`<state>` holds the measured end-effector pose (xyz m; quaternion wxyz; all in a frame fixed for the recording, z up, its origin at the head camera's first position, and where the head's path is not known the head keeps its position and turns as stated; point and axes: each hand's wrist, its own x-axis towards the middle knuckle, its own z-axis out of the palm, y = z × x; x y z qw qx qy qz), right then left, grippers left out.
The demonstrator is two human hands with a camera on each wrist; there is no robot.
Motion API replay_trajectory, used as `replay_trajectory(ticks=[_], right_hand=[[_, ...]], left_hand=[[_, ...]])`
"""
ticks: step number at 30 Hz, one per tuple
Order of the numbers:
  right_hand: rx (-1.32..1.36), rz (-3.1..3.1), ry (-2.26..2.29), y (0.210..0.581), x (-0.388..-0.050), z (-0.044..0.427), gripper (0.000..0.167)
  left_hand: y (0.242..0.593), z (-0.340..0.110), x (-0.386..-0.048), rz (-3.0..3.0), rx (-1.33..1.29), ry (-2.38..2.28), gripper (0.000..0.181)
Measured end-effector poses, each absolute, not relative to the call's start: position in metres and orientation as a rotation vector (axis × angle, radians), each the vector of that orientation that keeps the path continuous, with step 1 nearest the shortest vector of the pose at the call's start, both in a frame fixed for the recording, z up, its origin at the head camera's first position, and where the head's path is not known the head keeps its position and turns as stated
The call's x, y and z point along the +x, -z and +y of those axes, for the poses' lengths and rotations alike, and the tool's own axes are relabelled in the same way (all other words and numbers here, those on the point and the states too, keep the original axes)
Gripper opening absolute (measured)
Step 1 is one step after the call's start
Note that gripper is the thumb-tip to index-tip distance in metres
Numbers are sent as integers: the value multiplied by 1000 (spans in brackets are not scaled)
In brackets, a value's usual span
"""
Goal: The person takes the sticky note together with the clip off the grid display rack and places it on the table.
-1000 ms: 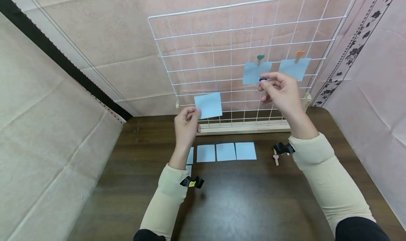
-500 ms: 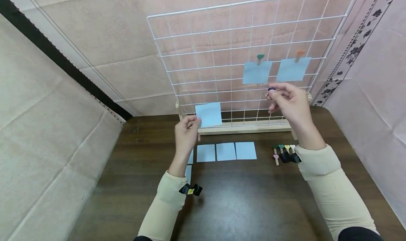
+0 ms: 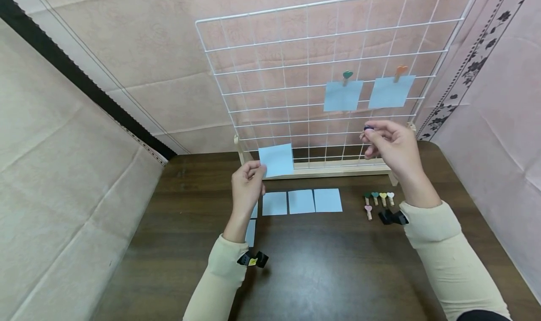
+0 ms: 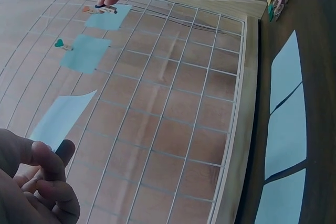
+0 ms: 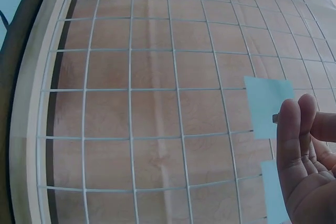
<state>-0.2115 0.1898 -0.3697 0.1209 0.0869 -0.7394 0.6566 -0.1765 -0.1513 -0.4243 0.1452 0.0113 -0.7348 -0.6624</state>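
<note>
My left hand (image 3: 247, 185) pinches a light-blue paper square (image 3: 276, 160) by its lower left edge, in front of the grid's bottom. In my right hand (image 3: 395, 144) a small clothespin with a dark blue head (image 3: 368, 128) is pinched between thumb and fingers, just below the right hung note. Two blue notes hang on the white wire grid (image 3: 308, 67): one note (image 3: 343, 97) under a green heart clothespin (image 3: 347, 75), the other note (image 3: 391, 92) under an orange one (image 3: 400, 71). In the right wrist view the fingers hide most of the held clothespin.
Several blue paper squares (image 3: 301, 202) lie in a row on the brown table (image 3: 313, 264), with others partly behind my left wrist. To the right lie several heart clothespins (image 3: 383, 197). A wooden base (image 3: 334, 171) supports the grid.
Both hands have come down and nearer: the left with its paper square, the right also shifting rightward with the clothespin. The clothespins on the table have come fully into view.
</note>
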Motion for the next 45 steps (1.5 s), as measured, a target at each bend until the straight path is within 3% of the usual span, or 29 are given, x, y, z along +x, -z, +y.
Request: replay_trajectory(ticks=[18, 26, 45], right_hand=[[142, -2230, -1884, 388, -203, 197, 38], [105, -2218, -1968, 400, -201, 207, 18], [31, -2324, -1956, 427, -191, 221, 12]], left_hand=[[442, -162, -170, -2078, 104, 1969, 18], [453, -173, -163, -2098, 164, 1964, 18], [484, -179, -152, -2159, 280, 1975, 17]])
